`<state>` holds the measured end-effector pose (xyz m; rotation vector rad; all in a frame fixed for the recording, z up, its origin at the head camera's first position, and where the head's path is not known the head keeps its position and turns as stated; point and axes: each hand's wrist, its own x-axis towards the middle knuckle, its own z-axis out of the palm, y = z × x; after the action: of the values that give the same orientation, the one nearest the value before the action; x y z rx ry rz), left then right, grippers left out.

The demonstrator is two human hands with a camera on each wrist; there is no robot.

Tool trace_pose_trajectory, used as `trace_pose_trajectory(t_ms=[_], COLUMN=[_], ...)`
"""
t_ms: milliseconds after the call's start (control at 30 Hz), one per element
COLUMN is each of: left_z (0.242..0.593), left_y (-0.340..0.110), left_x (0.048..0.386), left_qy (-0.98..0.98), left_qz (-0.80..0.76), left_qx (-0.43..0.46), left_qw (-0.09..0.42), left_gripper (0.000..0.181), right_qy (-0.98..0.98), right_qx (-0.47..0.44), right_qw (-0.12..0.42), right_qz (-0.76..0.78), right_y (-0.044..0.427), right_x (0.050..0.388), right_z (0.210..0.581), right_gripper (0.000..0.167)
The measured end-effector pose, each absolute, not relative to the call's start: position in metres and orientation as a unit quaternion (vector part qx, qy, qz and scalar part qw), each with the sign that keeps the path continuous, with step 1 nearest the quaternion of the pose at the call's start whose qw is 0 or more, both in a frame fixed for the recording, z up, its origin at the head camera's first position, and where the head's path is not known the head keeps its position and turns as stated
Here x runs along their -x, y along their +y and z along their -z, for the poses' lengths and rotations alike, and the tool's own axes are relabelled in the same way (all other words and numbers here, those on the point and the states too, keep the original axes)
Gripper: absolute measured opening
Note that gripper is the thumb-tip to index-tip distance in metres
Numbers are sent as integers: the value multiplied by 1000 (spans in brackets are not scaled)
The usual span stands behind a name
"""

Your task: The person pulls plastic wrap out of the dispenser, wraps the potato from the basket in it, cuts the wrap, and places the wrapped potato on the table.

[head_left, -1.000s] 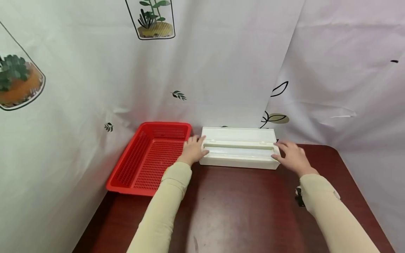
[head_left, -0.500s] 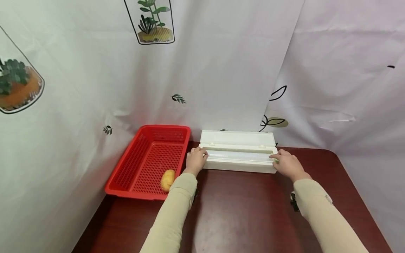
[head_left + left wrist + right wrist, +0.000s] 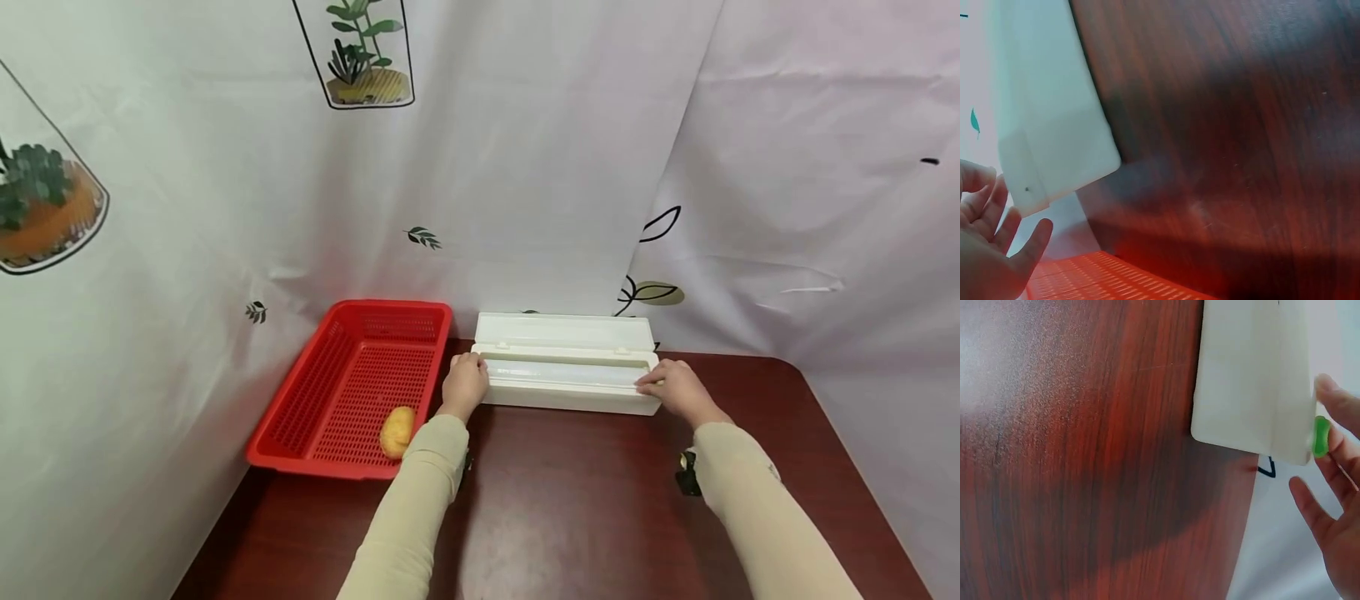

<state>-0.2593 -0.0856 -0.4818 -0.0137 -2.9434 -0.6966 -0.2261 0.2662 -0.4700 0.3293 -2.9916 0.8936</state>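
Note:
A long white cling film dispenser (image 3: 570, 396) sits at the back of the table, its lid (image 3: 566, 331) raised. Inside lies a pale, translucent roll (image 3: 558, 372). My left hand (image 3: 465, 384) holds the left end, thumb and fingertips at the top corner. In the left wrist view, the fingers (image 3: 994, 209) meet the upper edge and the little finger spreads away. At the other end, my right hand (image 3: 678, 388) pinches a small green tab (image 3: 1320, 436) between thumb and index finger at the top edge. The remaining fingers lie beside the end. What the left fingertips touch is partly hidden.
Left of the dispenser stands a red slotted basket (image 3: 258, 454), holding a yellow, potato-like item (image 3: 397, 432). Dark wooden table (image 3: 570, 500) extends in front. A printed white curtain (image 3: 525, 167) hangs close behind. A black object (image 3: 687, 473) shows beside the right sleeve.
Both hands have drawn closer in over the ends. The opening over the roll shows wider. The left sleeve has shifted right, uncovering the yellow item. The view has tilted slightly.

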Motion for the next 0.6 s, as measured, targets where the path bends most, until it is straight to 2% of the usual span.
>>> trace_pose_trajectory(t_ms=[167, 433, 600], left_z=[489, 483, 477], left_y=[-83, -78, -79], left_x=[260, 263, 268], left_qy=[-964, -940, -929], left_qz=[252, 326, 350], left_qx=[-3, -70, -83], left_qw=[86, 71, 84], left_gripper=[18, 16, 19], right_qy=[-955, -955, -941], right_qx=[-78, -19, 1], right_qw=[12, 32, 19], right_qz=[-284, -296, -339], right_y=[262, 249, 246], right_x=[229, 233, 238], right_z=[474, 471, 467], right_gripper=[14, 17, 21])
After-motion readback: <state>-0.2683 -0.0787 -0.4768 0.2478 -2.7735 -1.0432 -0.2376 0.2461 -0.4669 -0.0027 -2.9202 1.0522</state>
